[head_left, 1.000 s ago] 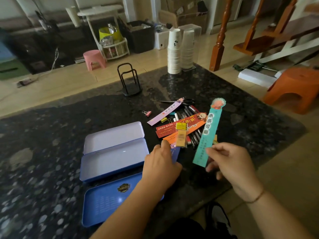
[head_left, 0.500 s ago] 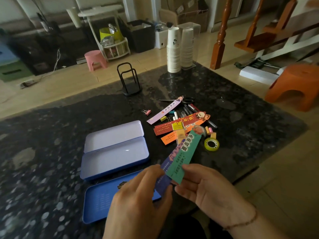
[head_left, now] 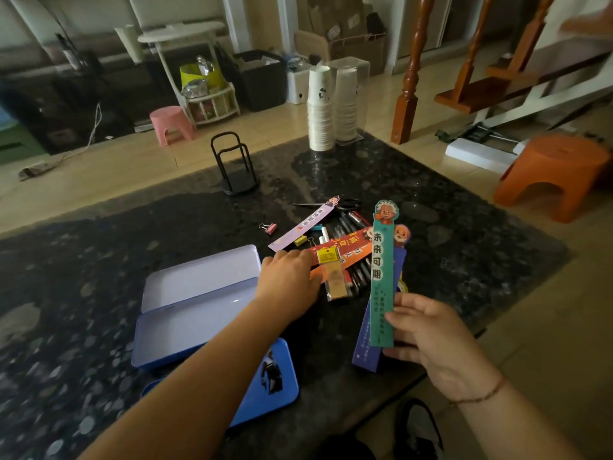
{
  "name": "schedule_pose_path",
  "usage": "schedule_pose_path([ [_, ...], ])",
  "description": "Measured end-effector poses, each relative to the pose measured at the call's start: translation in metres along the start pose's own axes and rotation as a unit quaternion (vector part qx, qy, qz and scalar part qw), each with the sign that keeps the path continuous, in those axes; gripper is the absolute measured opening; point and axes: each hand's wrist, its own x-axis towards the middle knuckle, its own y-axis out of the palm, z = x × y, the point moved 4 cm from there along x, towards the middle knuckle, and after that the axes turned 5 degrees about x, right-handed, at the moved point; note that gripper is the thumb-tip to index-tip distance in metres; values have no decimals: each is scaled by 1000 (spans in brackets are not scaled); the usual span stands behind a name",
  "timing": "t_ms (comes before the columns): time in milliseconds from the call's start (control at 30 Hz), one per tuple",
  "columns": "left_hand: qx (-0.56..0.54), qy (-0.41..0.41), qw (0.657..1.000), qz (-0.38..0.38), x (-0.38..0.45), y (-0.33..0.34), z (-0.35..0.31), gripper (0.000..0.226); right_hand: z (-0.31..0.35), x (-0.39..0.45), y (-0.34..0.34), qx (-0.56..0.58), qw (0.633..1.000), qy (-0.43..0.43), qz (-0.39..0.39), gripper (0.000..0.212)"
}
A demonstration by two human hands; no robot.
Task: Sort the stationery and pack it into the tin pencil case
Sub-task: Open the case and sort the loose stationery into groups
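An open tin pencil case (head_left: 199, 303) with a pale lilac inside lies left of centre on the dark stone table; its blue lid (head_left: 265, 390) lies nearer me. My right hand (head_left: 428, 333) grips a teal bookmark (head_left: 381, 277) and a dark blue bookmark (head_left: 365, 346) behind it, both held upright. My left hand (head_left: 288, 280) reaches over the pile and rests on an orange bookmark (head_left: 351, 263); its fingertips are hidden. The pile also holds a red bookmark (head_left: 358, 242), a lilac bookmark (head_left: 305, 227), several pens (head_left: 345, 224), scissors (head_left: 345, 204) and a small packet with a yellow label (head_left: 333, 277).
A pink binder clip (head_left: 269, 228) lies apart from the pile. A black wire stand (head_left: 234, 167) and stacks of paper cups (head_left: 320, 111) stand at the table's far side. An orange stool (head_left: 550, 174) sits right of the table. The table edge runs near my right hand.
My left hand let go of the dark blue bookmark and reached forward to the pile. My right hand now holds both bookmarks and has raised them upright.
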Motion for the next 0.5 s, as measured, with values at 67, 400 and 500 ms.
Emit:
schedule_pose_path([
  [67, 1, -1, 1000, 6, 10, 9, -2, 35, 0, 1, -1, -4, 1000, 6, 6, 18],
  [400, -200, -110, 973, 44, -3, 16, -4, 38, 10, 2, -1, -52, 998, -30, -20, 14],
  [500, -361, -181, 909, 101, -15, 4, 0, 36, 11, 1, 1, -21, 999, -23, -20, 13],
])
